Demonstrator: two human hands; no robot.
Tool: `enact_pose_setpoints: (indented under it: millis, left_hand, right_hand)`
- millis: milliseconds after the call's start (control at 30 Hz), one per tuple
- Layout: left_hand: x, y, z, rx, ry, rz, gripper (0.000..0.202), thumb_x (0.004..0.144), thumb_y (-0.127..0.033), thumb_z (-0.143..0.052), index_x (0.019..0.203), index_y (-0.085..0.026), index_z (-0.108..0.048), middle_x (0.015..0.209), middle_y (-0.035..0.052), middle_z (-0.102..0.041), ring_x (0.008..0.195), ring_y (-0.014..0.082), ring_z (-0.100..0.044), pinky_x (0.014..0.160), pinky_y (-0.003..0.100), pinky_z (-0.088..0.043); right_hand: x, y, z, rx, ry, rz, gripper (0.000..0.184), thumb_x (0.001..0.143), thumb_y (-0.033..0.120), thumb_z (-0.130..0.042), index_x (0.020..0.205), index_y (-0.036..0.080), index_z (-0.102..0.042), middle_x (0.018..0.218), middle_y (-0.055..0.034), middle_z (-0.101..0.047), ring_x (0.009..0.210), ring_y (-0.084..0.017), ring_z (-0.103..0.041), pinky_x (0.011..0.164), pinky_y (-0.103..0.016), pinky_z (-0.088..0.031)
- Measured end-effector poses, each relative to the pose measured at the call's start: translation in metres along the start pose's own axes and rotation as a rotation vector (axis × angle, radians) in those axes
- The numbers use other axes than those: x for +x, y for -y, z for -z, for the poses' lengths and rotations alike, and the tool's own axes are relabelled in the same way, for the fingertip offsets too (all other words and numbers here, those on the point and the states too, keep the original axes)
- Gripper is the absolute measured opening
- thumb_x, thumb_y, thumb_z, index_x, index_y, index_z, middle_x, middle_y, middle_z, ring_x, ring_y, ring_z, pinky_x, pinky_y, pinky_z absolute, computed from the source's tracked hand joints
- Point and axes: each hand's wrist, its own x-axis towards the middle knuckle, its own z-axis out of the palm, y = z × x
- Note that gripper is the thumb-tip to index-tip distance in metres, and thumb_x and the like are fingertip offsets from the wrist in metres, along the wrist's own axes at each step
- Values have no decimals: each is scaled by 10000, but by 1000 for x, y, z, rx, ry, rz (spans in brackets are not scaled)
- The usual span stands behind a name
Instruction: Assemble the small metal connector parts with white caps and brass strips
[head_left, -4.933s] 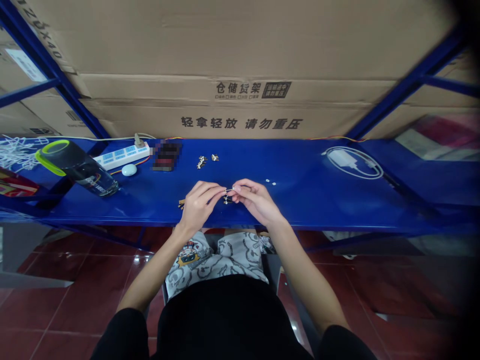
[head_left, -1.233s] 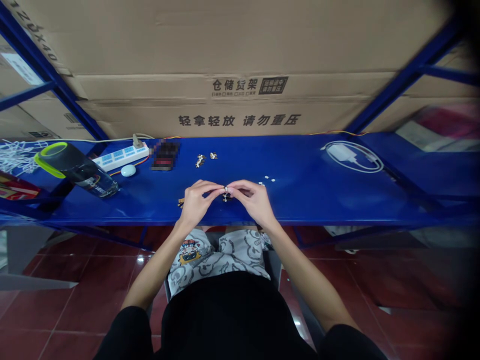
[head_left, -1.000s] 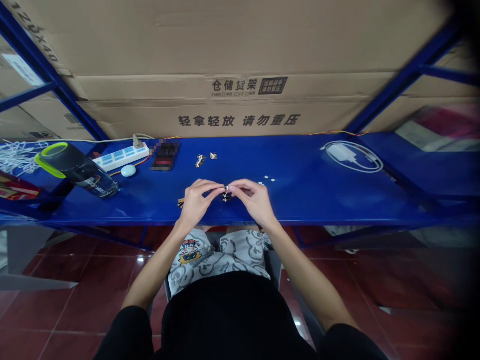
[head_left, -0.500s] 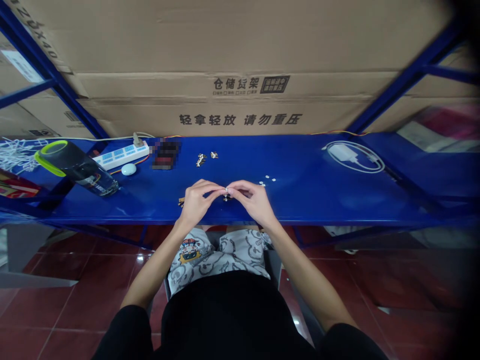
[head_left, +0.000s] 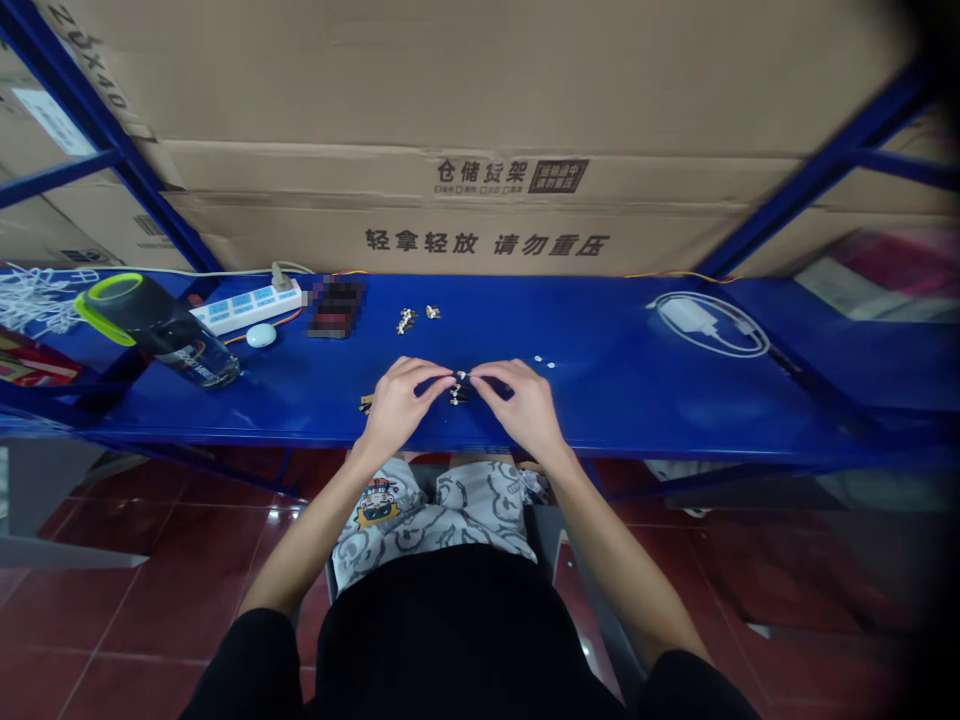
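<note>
Above the blue shelf top, both my hands pinch at a tiny white and dark piece (head_left: 462, 375) too small to name more closely. My left hand (head_left: 399, 405) is closed, thumb and index finger on its left side. From the right, the thumb and index finger of my right hand (head_left: 525, 405) close on its other side. Just below the fingertips lie several small black-and-white pieces (head_left: 457, 395). Small brownish pieces (head_left: 366, 403) show partly behind my left hand. Beyond my right hand are little white bits (head_left: 550, 365).
Farther back lie two groups of small white-and-dark pieces (head_left: 406, 320). At the left are a bottle (head_left: 161, 330), a power strip (head_left: 247, 308) and a white rounded object (head_left: 262, 335). A white charger with coiled cable (head_left: 686, 312) rests at the right, before a cardboard box (head_left: 480, 90).
My fingertips have drawn slightly apart, showing more of the tiny piece between them and the pieces below. The view has shifted slightly.
</note>
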Motion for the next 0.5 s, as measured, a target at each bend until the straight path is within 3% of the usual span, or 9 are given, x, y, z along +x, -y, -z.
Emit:
enact_pose_setpoints:
  millis: [167,300,500]
  left_hand:
    - [-2,-1,-3,233,67,32,176,1011,-300,-615,1103,-231,-748,1094,41,-756,1053,240,-648,950,400,-507]
    - [-4,-3,-5,387,205,9,239,1015,-191,-552,1197,-197,-705,1236,83,-711,1147,278,-632,972,433,-494]
    - [-6,-3,-8,442,242,-2,267,1014,-151,-512,1211,-173,-692,1329,105,-677,1264,304,-599,1053,469,-473]
  right_hand:
    - [3,-6,-7,-323,1,-18,191,983,292,-602,947,259,-786,1156,-42,-761,1067,-283,-622,932,-470,-452]
    - [4,-9,-11,-370,63,-19,207,991,290,-592,954,268,-795,1213,-46,-740,1098,-287,-606,903,-461,-439]
    - [2,-11,-9,-372,71,-18,206,991,293,-591,955,271,-793,1206,-42,-743,1094,-289,-609,889,-462,-429]
